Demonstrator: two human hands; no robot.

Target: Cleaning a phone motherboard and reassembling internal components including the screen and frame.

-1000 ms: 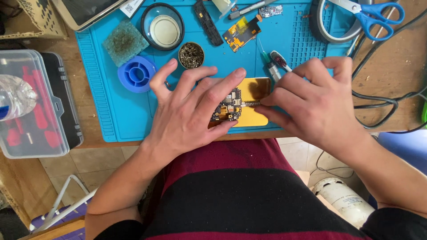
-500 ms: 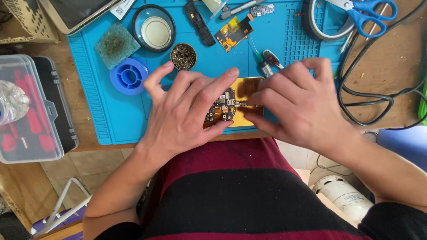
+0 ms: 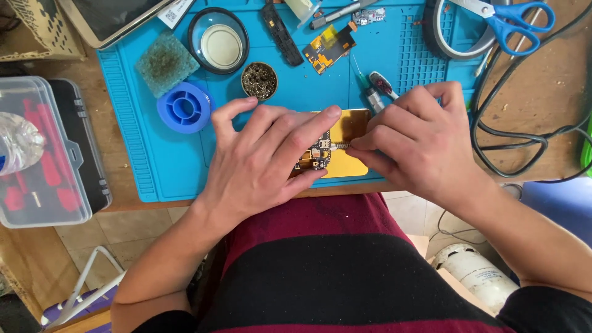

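Head view: circuit board (image 3: 319,154) lies between left fingers (image 3: 308,128) and right fingers (image 3: 370,140).

Our bare left hand (image 3: 265,160) lies palm down at the centre of the frame, fingers spread and pointing to the upper right. Our bare right hand (image 3: 419,142) sits beside it, fingers curled and pinched leftward. Both forearms run down to the lower corners.

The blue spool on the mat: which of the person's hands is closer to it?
Left. The left hand lies just right of the blue spool, thumb nearly beside it; the right hand is farther right, beyond the gold plate.
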